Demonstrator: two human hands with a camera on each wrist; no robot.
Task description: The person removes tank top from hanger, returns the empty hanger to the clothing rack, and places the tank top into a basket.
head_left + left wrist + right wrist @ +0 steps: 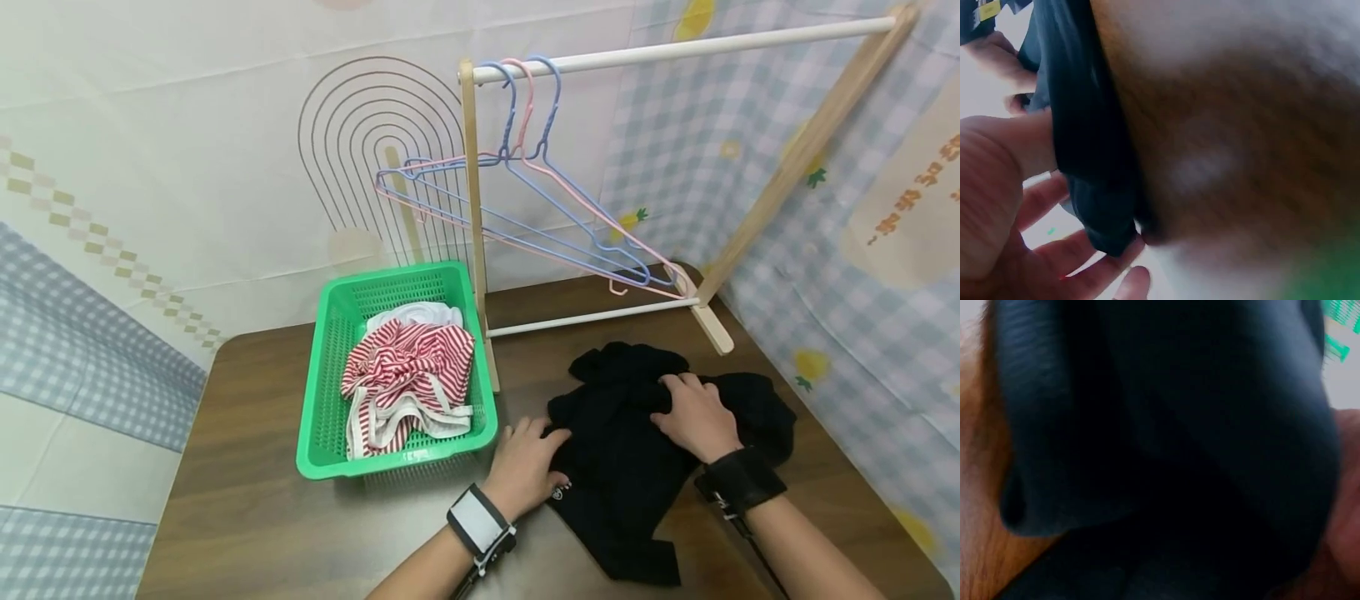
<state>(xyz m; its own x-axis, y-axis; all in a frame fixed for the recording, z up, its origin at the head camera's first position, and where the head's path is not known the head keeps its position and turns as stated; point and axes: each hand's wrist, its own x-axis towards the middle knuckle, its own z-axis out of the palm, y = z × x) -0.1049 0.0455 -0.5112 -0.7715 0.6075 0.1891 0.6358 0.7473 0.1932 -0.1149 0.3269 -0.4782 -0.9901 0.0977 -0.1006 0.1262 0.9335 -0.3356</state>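
A black garment (622, 467) lies crumpled on the table, with a small white print near its left edge. My left hand (523, 468) grips that left edge. In the left wrist view, the dark cloth (1091, 125) passes between the thumb and fingers of the left hand (997, 206). My right hand (697, 415) holds bunched fabric at the garment's upper right, its fingertips sunk into the folds. Close in the right wrist view, the black cloth (1166, 437) fills most of the picture and covers much of the right hand (1344, 500).
Left of the garment, a green basket (309, 417) holds a red-and-white striped garment (408, 367) and a white one (420, 313). Behind stands a wooden rack with a white rail (690, 52), where blue and pink hangers (525, 108) hang at the left end. Patterned cloth (172, 167) backs the table (247, 467).
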